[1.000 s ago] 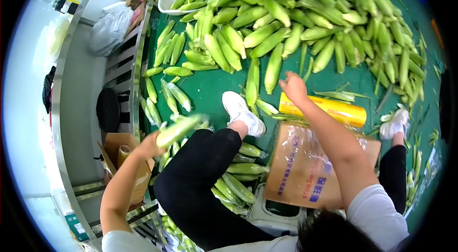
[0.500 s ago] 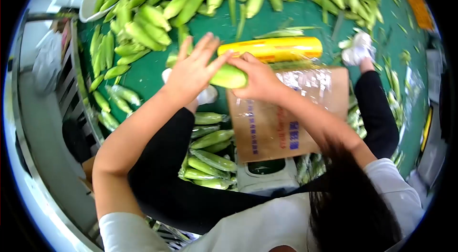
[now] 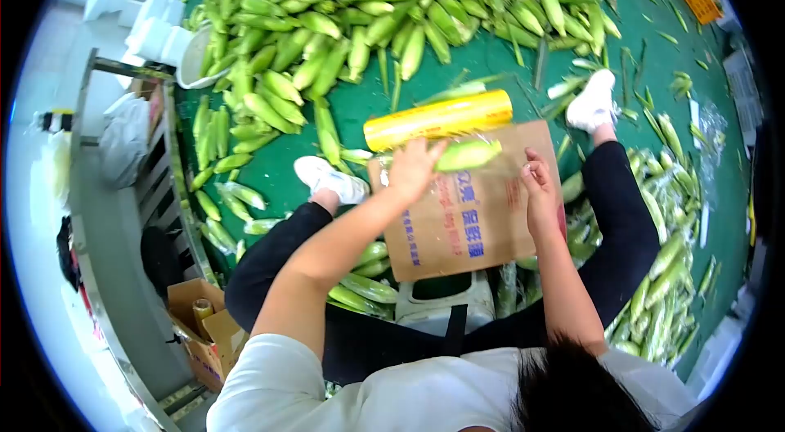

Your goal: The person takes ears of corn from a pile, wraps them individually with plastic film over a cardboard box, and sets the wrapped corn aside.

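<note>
A green ear of corn (image 3: 469,155) in its husk lies across the top of a cardboard box (image 3: 509,219), just below a yellow roll of film (image 3: 441,118). My left hand (image 3: 415,170) is closed on the left end of this ear. Clear film glints around the corn, but how far it wraps it I cannot tell. My right hand (image 3: 537,182) is raised over the right side of the box, apart from the corn. Its fingers are loosely curled and somewhat apart, with nothing visible in them.
A large heap of corn (image 3: 343,2) covers the far side of the green floor. Film-wrapped ears (image 3: 666,268) lie at the right, with more beside my left leg. A grey stool (image 3: 446,309) stands below the box. A metal rack (image 3: 155,178) runs along the left.
Both hands held the corn in the air before. Now it lies lower, on the box, with my left hand on it, and my right hand has moved away to the right. The view has shifted.
</note>
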Demonstrator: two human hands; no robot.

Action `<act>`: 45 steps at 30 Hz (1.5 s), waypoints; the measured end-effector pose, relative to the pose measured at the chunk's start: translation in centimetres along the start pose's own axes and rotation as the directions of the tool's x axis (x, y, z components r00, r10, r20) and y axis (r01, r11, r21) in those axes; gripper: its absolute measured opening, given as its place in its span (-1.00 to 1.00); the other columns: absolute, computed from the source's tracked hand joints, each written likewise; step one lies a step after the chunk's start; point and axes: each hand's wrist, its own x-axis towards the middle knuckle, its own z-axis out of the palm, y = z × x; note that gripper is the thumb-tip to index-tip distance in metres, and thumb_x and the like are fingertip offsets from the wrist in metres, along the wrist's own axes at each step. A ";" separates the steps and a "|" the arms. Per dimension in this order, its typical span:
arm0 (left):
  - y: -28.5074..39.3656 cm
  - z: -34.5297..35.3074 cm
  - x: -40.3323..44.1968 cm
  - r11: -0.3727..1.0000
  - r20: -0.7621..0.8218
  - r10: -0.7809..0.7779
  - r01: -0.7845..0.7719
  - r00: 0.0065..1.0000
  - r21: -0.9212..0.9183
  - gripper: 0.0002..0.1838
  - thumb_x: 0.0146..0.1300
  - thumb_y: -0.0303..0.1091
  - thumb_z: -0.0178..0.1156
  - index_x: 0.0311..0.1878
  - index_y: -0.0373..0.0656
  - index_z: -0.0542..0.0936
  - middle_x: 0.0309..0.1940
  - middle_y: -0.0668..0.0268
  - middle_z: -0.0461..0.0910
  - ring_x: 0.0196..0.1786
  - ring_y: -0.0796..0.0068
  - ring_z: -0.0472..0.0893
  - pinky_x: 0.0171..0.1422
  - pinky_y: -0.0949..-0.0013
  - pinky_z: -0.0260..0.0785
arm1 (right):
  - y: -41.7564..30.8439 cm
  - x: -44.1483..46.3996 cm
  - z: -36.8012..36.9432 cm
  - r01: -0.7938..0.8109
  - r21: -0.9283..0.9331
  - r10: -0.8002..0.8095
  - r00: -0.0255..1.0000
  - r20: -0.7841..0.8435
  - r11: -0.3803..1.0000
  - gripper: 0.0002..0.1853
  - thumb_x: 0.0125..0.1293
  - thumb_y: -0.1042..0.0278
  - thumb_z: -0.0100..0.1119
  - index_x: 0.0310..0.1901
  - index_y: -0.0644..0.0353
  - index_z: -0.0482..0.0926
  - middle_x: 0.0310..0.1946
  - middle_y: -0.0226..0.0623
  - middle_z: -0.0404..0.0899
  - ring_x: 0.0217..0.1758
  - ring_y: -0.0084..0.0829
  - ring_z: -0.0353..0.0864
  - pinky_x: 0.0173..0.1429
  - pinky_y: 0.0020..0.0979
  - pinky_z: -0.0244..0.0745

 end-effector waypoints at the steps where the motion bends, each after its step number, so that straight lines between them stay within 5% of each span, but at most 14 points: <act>1: 0.1 0.2 0.3 0.996 0.045 0.029 -0.025 0.999 -0.083 -0.28 0.20 -0.26 0.35 0.46 0.24 0.39 0.02 0.16 0.47 0.19 0.09 0.47 0.06 0.00 0.41 | 0.9 1.3 1.3 0.170 -0.203 -0.149 0.982 0.115 0.964 -0.86 0.38 0.32 0.25 -0.18 0.17 0.53 -0.10 -0.26 0.61 -0.05 -0.22 0.64 0.01 -0.09 0.53; 4: -0.4 3.3 1.3 0.995 -0.142 0.057 -0.069 0.988 -0.076 -0.28 0.22 -0.51 0.13 0.45 0.31 0.41 0.40 -0.03 0.31 0.48 -0.07 0.30 0.49 -0.30 0.15 | 1.7 5.9 6.7 0.669 -0.563 -0.377 0.741 0.556 0.485 -0.77 0.30 0.28 0.34 -0.15 0.17 0.52 0.05 -0.14 0.59 0.14 -0.06 0.57 0.23 -0.01 0.45; 9: -2.5 3.7 -8.9 0.900 -0.240 0.275 -0.337 0.931 -0.278 -0.42 0.27 -0.31 0.24 0.39 0.06 0.44 0.38 0.10 0.35 0.47 0.09 0.31 0.59 -0.04 0.10 | -3.1 6.6 7.8 0.739 -0.513 -0.174 0.629 0.758 0.437 -0.20 0.04 0.15 0.57 0.37 -0.09 0.46 0.15 -0.15 0.55 0.21 -0.05 0.53 0.33 -0.09 0.45; 11: -2.6 2.9 -8.7 0.951 -0.317 0.003 -0.101 0.948 -0.291 -0.52 0.27 -0.31 0.25 0.28 -0.01 0.50 0.29 0.13 0.42 0.41 0.12 0.38 0.55 0.00 0.15 | -2.9 7.7 7.4 0.835 -0.449 -0.151 0.512 0.845 0.317 -0.05 -0.02 0.13 0.60 0.48 -0.22 0.38 0.17 -0.19 0.54 0.21 -0.06 0.52 0.34 -0.12 0.45; 16: -5.5 4.4 -6.2 0.935 -0.462 0.127 -0.261 0.878 -0.238 -0.82 0.32 -0.33 0.20 -0.05 -0.09 0.53 0.02 0.20 0.56 0.26 0.13 0.49 0.48 0.03 0.24 | -1.5 6.8 7.2 0.722 -0.498 -0.161 0.631 0.759 0.480 -0.11 -0.06 0.19 0.61 0.41 -0.29 0.48 0.16 -0.22 0.53 0.20 -0.10 0.51 0.28 -0.11 0.45; 24: -5.5 -0.8 -10.2 0.720 -0.162 0.274 -0.314 0.948 -0.619 -0.90 0.40 -0.37 0.20 -0.16 -0.16 0.50 -0.28 0.12 0.56 -0.15 -0.03 0.62 -0.11 0.07 0.49 | -3.3 1.6 1.7 0.796 -0.391 0.096 0.394 0.914 0.462 -0.29 0.11 0.08 0.51 0.35 -0.37 0.52 0.16 -0.30 0.54 0.19 -0.16 0.51 0.30 -0.10 0.38; 28: -4.6 3.9 -6.0 0.722 0.017 0.272 -0.193 0.962 -0.664 -0.90 0.39 -0.34 0.17 -0.21 -0.12 0.61 -0.20 0.10 0.58 -0.12 0.08 0.65 -0.07 0.07 0.54 | -4.5 -1.1 3.4 0.757 -0.539 0.145 0.526 0.838 0.368 -0.51 0.30 -0.08 0.26 0.25 -0.21 0.63 0.17 -0.21 0.52 0.31 -0.10 0.44 0.44 0.06 0.23; 31: -4.6 4.9 1.2 0.950 -0.012 0.288 -0.287 0.958 -0.125 -0.77 0.35 -0.34 0.15 0.03 -0.01 0.65 -0.15 0.03 0.67 -0.12 0.11 0.70 -0.03 0.11 0.59 | 0.9 4.5 7.6 0.712 -0.657 -0.110 0.695 0.711 0.249 -0.49 0.32 0.05 0.24 0.22 0.14 0.60 0.37 0.04 0.39 0.44 0.01 0.34 0.48 0.16 0.15; 34: -8.3 -5.2 7.9 0.937 0.123 -0.103 0.138 0.987 -0.322 -0.40 0.08 -0.21 0.46 0.22 -0.07 0.55 -0.11 0.02 0.69 -0.08 0.02 0.72 0.01 0.06 0.58 | -0.7 11.6 13.1 0.675 -0.726 -0.408 0.704 0.581 0.132 -0.45 0.25 0.03 0.35 0.17 0.22 0.56 0.39 0.06 0.39 0.36 0.01 0.43 0.38 0.03 0.32; 36: -9.9 -9.4 9.0 0.910 -0.173 -0.245 0.164 0.954 -0.380 -0.50 0.18 -0.27 0.38 0.21 -0.10 0.57 -0.09 0.08 0.69 -0.07 0.06 0.70 0.03 0.10 0.57 | -3.2 10.7 15.1 0.593 -0.671 -0.076 0.772 0.631 0.445 -0.36 0.21 -0.08 0.38 0.21 0.17 0.55 0.14 -0.06 0.58 0.22 -0.03 0.55 0.28 -0.07 0.44; 37: -10.1 -9.5 9.5 0.940 -0.322 -0.219 0.112 0.921 -0.321 -0.54 0.22 -0.30 0.35 0.20 -0.12 0.59 -0.05 0.10 0.68 -0.07 0.08 0.70 0.03 0.11 0.56 | -2.2 9.2 14.9 0.737 -0.584 -0.032 0.630 0.776 0.339 -0.33 0.18 -0.13 0.40 0.23 0.10 0.54 0.08 -0.09 0.59 0.17 -0.06 0.59 0.20 -0.07 0.51; 39: -8.4 -8.4 10.0 0.838 -0.102 -0.028 -0.033 0.994 -0.545 -0.64 0.30 -0.39 0.28 0.16 -0.12 0.61 0.04 0.14 0.66 0.02 0.11 0.68 0.13 0.14 0.54 | -2.8 6.8 13.9 0.831 -0.556 0.057 0.555 0.830 -0.007 -0.35 0.12 -0.06 0.45 0.21 0.06 0.56 0.02 -0.11 0.62 0.12 -0.09 0.63 0.12 -0.09 0.57; 41: -6.6 -2.3 10.4 0.641 -0.144 0.357 -0.354 0.923 -0.681 -0.62 0.39 -0.30 0.22 0.25 -0.03 0.61 0.19 0.17 0.62 0.36 0.12 0.51 0.47 0.09 0.31 | -1.0 6.5 13.9 0.821 -0.566 0.212 0.542 0.813 0.072 -0.33 0.04 0.00 0.51 0.21 0.01 0.58 -0.01 -0.15 0.65 0.10 -0.13 0.66 0.11 -0.13 0.58; 45: -1.3 4.9 7.0 0.805 0.004 0.385 -0.334 0.923 -0.489 -0.51 0.44 0.03 0.11 0.41 0.33 0.52 0.53 0.20 0.30 0.65 0.13 0.09 0.67 -0.21 -0.25 | -2.5 3.7 11.0 0.696 -0.604 0.503 0.389 0.772 0.388 -0.18 -0.15 0.01 0.57 0.28 -0.14 0.56 0.00 -0.17 0.69 0.08 -0.15 0.69 0.14 -0.08 0.58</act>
